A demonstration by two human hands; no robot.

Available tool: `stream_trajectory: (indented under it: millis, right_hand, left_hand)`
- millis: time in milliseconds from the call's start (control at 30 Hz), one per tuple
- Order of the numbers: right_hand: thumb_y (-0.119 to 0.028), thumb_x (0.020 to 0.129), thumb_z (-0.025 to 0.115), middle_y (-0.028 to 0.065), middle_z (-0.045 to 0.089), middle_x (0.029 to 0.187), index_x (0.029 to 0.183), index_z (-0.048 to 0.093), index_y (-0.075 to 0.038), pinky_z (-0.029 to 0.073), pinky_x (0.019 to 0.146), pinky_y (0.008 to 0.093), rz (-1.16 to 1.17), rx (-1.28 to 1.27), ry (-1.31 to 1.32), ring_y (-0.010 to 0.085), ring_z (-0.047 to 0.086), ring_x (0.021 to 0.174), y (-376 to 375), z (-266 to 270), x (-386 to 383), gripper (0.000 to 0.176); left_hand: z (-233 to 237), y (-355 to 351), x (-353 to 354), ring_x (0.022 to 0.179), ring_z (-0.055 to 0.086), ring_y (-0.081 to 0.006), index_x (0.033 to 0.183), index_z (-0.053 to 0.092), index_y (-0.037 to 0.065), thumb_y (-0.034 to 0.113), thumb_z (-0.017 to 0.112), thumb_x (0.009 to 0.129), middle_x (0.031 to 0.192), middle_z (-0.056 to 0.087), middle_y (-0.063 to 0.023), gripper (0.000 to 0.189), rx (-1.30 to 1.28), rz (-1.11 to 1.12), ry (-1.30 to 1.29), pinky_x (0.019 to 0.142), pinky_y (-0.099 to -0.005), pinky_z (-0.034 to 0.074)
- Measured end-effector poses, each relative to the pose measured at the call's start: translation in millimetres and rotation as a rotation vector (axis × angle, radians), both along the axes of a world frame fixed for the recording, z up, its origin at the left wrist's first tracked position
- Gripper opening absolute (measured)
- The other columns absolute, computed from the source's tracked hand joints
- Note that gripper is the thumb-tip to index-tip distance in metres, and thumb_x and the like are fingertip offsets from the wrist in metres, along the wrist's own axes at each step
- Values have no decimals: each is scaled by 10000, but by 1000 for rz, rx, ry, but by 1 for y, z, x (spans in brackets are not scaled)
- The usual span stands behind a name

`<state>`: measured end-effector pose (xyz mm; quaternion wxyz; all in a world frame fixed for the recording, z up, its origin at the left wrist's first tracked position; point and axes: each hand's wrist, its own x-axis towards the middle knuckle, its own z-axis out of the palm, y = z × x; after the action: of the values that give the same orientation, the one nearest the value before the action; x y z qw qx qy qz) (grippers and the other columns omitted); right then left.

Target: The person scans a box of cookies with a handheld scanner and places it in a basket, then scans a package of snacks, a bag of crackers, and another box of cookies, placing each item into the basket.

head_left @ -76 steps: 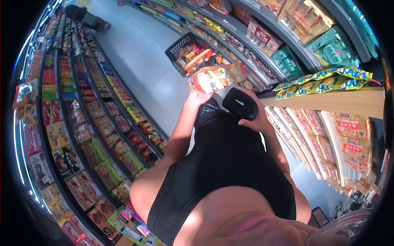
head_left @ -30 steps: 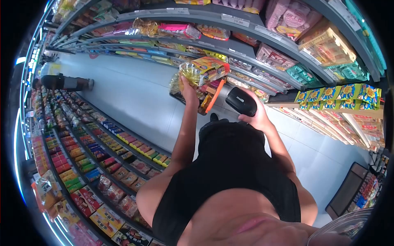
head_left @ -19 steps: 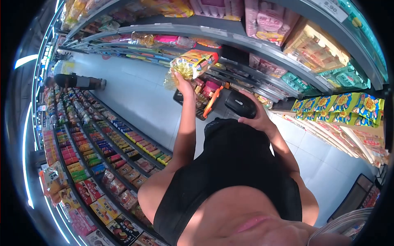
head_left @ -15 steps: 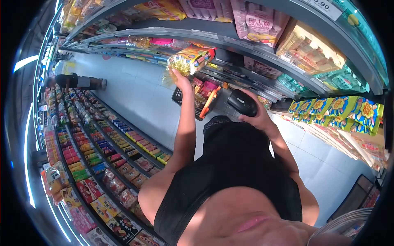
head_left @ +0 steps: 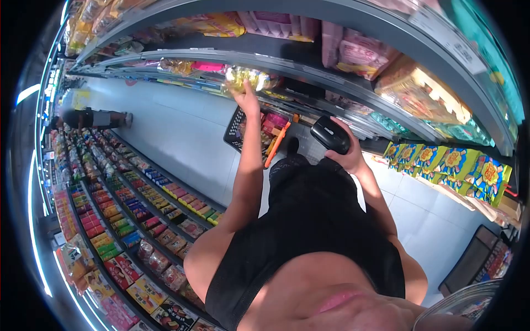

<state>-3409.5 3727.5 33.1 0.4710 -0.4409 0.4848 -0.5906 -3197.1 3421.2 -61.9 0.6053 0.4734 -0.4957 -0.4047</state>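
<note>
At the edge of a lower shelf, my left hand is closed on a shiny yellow snack bag, which overlaps the shelf front in this view. My right hand is wrapped round a smooth black oval case with a small pale logo, held in front of my body. Below and between the hands, a black shopping basket with an orange handle holds several colourful packets.
Shelves of packaged snacks run along the far side. Green bags hang at the right. A long display of boxed sweets lines the left. Another person stands farther down the tiled aisle.
My left hand has moved the snack bag up and away from above the basket to the shelf edge. My right hand still holds the black case, slightly shifted.
</note>
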Motion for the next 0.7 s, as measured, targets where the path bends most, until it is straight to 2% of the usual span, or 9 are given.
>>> stream_trajectory:
  millis: [67,167,300,333,467,567,633,667,700]
  right_hand:
    - [-171,761,924,141,512,1541,1559,427,-10,337,1202,354,-14,-10,74,222,476,1432,-13,0,12,954]
    - [-180,766,914,154,515,1538,1556,430,-7,333,1212,375,34,12,83,242,482,1439,-34,11,31,943]
    - [-181,777,905,158,504,1551,1561,420,-8,333,1215,381,38,50,97,245,477,1444,-67,9,48,938]
    - [-182,781,902,157,500,1555,1562,417,-9,333,1216,381,37,72,104,246,476,1445,-74,9,55,935]
    - [-181,793,905,157,489,1560,1569,415,-29,332,1220,391,96,56,215,256,468,1452,-101,12,78,930]
    - [-189,775,928,156,484,1560,1575,412,-41,328,1226,390,137,94,275,260,454,1465,-112,29,97,964]
    - [-187,769,930,166,477,1568,1578,408,-40,322,1231,392,134,109,276,263,439,1478,-115,34,105,974]
    - [-188,766,932,168,475,1571,1579,407,-40,322,1232,393,114,113,274,264,438,1479,-113,34,108,979]
    - [-190,763,933,169,474,1573,1579,406,-40,321,1233,393,98,115,271,264,437,1480,-111,33,111,983]
  left_hand:
    - [13,-8,-2,1231,584,-236,1576,272,-64,114,732,989,1424,548,-179,766,-7,-136,170,1080,-347,455]
    - [-12,-22,3,1143,622,-224,1503,353,-113,131,798,934,1290,640,-180,762,-30,-173,-16,1038,-346,476]
    - [-15,-22,-2,1112,650,-349,1472,429,-79,235,858,871,1219,647,-248,803,-5,-34,-254,1035,-419,474]
    - [-24,-23,-1,1124,622,-398,1496,409,-56,263,854,867,1214,620,-258,835,7,-28,-285,1033,-443,468]
    - [-28,-26,10,1256,543,-384,1654,142,-12,274,852,869,1363,510,-273,1097,-47,-110,-505,1094,-431,428]
    - [-17,-17,19,1371,473,-332,1684,13,52,200,832,881,1493,426,-240,1156,-19,-258,-214,1165,-398,376]
    - [0,-7,30,1409,443,-312,1690,-53,105,101,792,898,1544,400,-217,1158,65,-497,339,1186,-413,345]
    - [8,-2,40,1434,420,-297,1687,-110,148,23,749,905,1585,365,-201,1168,81,-518,282,1201,-426,318]
    - [-4,-1,49,1440,427,-302,1690,-38,138,11,722,919,1566,402,-203,1090,28,-536,283,1222,-430,301]
